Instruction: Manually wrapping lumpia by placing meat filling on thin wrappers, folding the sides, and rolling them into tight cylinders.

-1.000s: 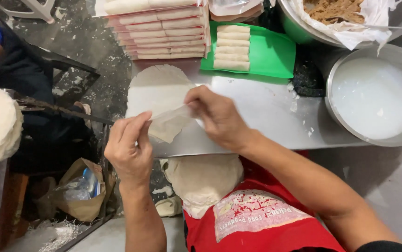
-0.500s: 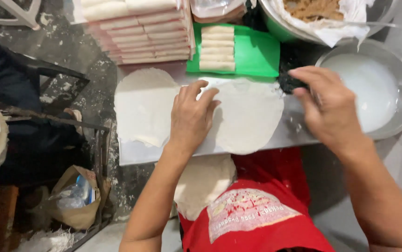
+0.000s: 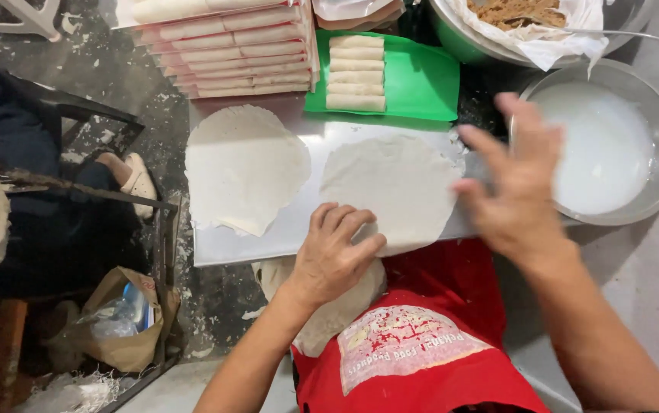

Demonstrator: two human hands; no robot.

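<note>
Left hand [image 3: 335,256] slid down (wrapper's [image 3: 391,191] near edge).

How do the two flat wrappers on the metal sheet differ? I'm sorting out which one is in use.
The right wrapper has the left hand pressing on its near edge; the left wrapper lies untouched. The right wrapper sits before the green tray, while the left wrapper sits before the stacked packs. The right wrapper overhangs the sheet's near edge; the left wrapper lies nearly all on it. Both are thin, pale and roughly round.
</note>
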